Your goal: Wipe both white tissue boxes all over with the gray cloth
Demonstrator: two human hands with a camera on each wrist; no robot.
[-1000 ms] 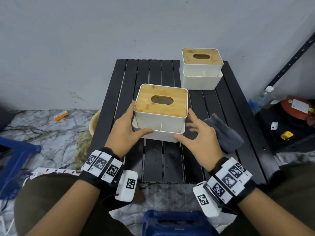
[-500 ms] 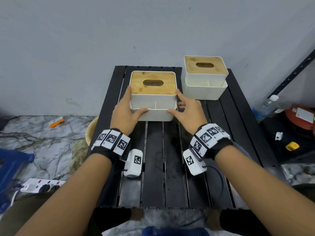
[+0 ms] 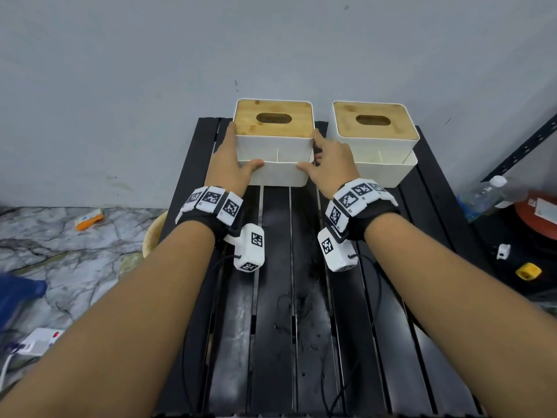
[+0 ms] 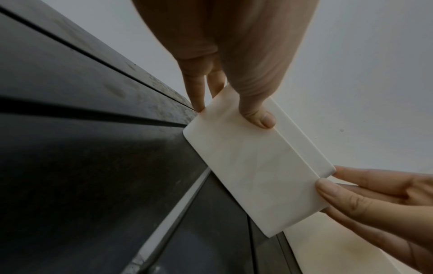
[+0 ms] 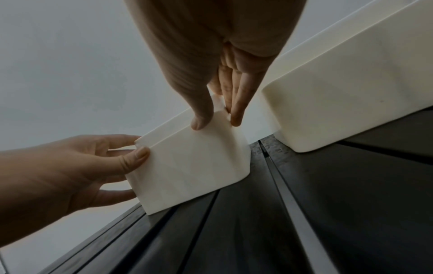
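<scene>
Two white tissue boxes with bamboo lids stand side by side at the far end of the black slatted table [image 3: 277, 297]. My left hand [image 3: 230, 159] grips the left corner of the left tissue box [image 3: 274, 173], thumb on its front face and fingers along its side. My right hand [image 3: 328, 164] grips its right corner the same way, in the gap beside the right tissue box [image 3: 376, 152]. The wrist views show the held box [image 4: 253, 166] [image 5: 192, 166] resting on the slats, with the other box [image 5: 339, 103] close by. The gray cloth is not in view.
The wall rises directly behind both boxes. Right of the table stand a plastic bottle [image 3: 494, 191], a red container [image 3: 539, 212] and a yellow item [image 3: 527, 271]. On the floor at left lie a pale basin [image 3: 153, 233], an orange packet [image 3: 89, 218] and a power strip [image 3: 39, 342].
Both hands have moved the held box from the near middle of the table to the far end, beside the other box. The gray cloth has left the view.
</scene>
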